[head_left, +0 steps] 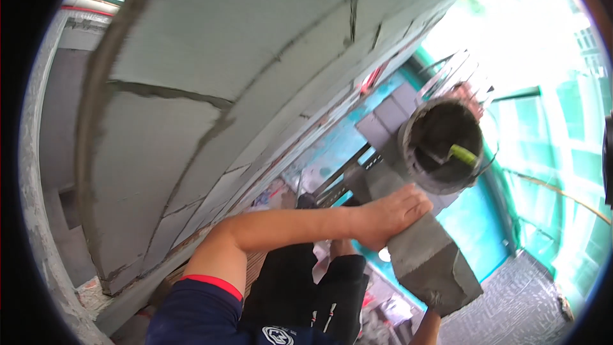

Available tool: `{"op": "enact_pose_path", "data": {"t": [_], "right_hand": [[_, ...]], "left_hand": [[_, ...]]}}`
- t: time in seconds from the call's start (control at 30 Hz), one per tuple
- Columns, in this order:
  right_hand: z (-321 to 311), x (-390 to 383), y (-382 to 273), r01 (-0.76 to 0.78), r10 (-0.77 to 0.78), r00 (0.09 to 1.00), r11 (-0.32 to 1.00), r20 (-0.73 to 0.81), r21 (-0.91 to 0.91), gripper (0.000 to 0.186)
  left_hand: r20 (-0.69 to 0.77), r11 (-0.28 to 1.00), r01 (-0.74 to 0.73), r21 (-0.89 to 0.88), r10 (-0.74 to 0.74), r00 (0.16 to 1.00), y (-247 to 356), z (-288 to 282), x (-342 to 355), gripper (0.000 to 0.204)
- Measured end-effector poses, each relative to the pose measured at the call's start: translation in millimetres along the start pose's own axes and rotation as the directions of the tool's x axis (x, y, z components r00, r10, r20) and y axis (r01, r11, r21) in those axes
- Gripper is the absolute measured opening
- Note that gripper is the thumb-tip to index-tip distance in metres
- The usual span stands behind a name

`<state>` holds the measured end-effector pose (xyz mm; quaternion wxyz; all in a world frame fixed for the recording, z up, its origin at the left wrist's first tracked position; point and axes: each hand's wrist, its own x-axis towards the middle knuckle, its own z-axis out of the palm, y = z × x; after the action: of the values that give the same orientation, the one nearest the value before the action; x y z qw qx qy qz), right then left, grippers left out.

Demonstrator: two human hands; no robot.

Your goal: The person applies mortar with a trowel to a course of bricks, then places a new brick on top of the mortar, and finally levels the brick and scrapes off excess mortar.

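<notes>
A grey building block is held tilted in front of my body, its lower end darker than the rest. Over its upper end lies my left hand, closed with the fingers wrapped over the edge. My right hand is at the lower end, mostly hidden by the block; it appears to grip there. Just beyond my left hand stands a round bucket crusted with mortar. Inside it, dark grey mortar shows, with a green-handled trowel resting in it.
A tall wall of grey blocks with mortar joints rises on my left. More grey blocks lie by the bucket on a scaffold platform. Green netting hangs at the right, above a silvery textured surface.
</notes>
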<state>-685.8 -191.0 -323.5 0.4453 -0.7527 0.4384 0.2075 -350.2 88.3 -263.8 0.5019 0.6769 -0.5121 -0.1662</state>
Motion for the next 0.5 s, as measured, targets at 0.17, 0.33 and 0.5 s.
{"op": "enact_pose_path", "data": {"t": [0.17,0.33,0.5], "right_hand": [[-34,-66,-97,0.073,-0.073,0.996,0.997,0.056,-0.006,0.073],[-68,-133,-201,0.212,-0.202,0.969,0.976,0.145,-0.056,0.074],[-81,-184,-279,0.342,-0.312,0.922,0.933,0.23,-0.109,0.074]], "left_hand": [[-0.019,0.989,0.021,-0.148,-0.024,1.0,99,-66,4,0.084],[-0.106,0.908,-0.062,-0.414,0.02,0.994,217,-164,9,0.11],[-0.281,0.727,-0.182,-0.663,-0.015,0.96,224,-162,-28,0.124]]}}
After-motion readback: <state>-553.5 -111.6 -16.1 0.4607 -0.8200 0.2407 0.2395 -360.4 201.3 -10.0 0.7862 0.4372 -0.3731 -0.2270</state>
